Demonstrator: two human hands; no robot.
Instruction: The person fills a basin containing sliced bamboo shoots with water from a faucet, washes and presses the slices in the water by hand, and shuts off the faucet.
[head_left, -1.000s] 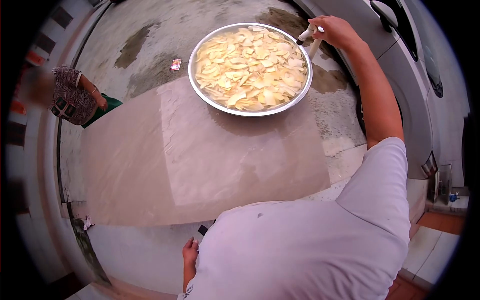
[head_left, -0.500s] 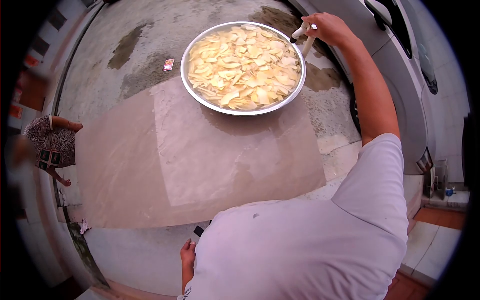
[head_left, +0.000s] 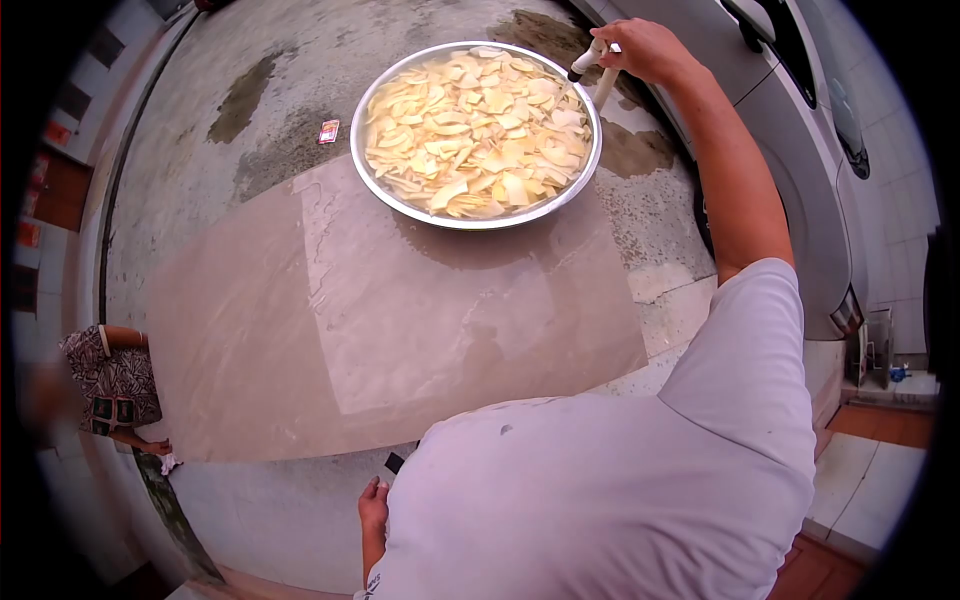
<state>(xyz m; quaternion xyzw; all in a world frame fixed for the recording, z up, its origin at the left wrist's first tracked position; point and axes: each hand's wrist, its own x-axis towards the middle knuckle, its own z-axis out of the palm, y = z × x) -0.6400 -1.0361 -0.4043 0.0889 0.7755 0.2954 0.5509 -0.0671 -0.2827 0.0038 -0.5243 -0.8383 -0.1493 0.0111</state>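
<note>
My right hand [head_left: 645, 50] grips a white hose [head_left: 592, 58] with a black end, at the right rim of a wide metal basin [head_left: 470, 224]. Pale yellow slices [head_left: 480, 130] lie in water and fill the basin nearly to its rim. Another stretch of the hose drops below the hand, outside the basin. Low beside my body hangs my left hand [head_left: 374, 505], its fingers loosely curled and slightly apart, with nothing visible in them. The basin rests at the far edge of a brown-grey tabletop [head_left: 390, 330], which has wet patches.
Left of the table, a person in a patterned garment [head_left: 110, 375] bends with a hand near a pinkish cloth [head_left: 168, 462]. A grey car [head_left: 780, 140] stands close on the right. On the concrete floor lies a small red-and-white packet [head_left: 328, 131].
The other person has moved lower, one hand now at the pinkish cloth. The whole view has shifted slightly. My right hand still holds the hose by the basin.
</note>
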